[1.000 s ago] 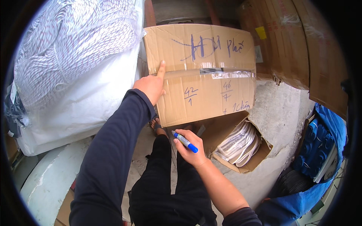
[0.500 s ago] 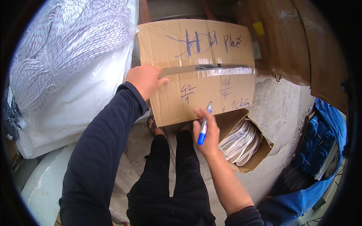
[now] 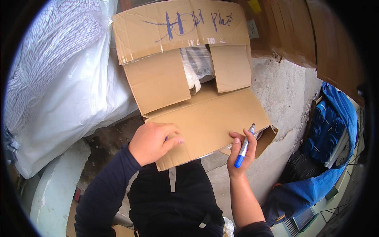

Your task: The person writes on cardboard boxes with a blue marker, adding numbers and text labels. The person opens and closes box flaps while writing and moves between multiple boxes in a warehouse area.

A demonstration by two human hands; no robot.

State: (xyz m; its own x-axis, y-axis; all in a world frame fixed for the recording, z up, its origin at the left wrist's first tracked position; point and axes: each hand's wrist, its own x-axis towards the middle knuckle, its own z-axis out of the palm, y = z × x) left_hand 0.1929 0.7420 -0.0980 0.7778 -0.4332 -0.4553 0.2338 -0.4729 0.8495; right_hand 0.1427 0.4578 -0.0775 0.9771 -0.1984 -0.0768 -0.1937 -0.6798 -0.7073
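Observation:
A cardboard box [image 3: 158, 83] in front of me has its near flap [image 3: 209, 122] folded out toward my body. The far flap [image 3: 213, 33], with blue handwriting, still covers the back. Two inner flaps leave a gap showing clear plastic wrapping [image 3: 197, 59] over pale contents and a white ring-shaped end [image 3: 194, 86]. My left hand [image 3: 152, 143] is over the near flap's left part, fingers curved and apart, with nothing visibly held. At the flap's right edge, my right hand [image 3: 242, 152] holds a marker pen [image 3: 244, 147], dark tip up and blue end down.
White plastic sacking [image 3: 79, 106] and bundled white rope [image 3: 51, 47] lie at left. Behind right stand large brown cartons [image 3: 288, 39]. A smaller open carton [image 3: 267, 140] is partly hidden beneath the near flap. A blue tarp bag [image 3: 312, 197] holding blue coiled goods [image 3: 321, 130] stands at right.
The box's near flap has swung open toward me, baring the inner flaps and some contents. My left hand has come nearer my body; the right hand moved right and slightly down with the marker.

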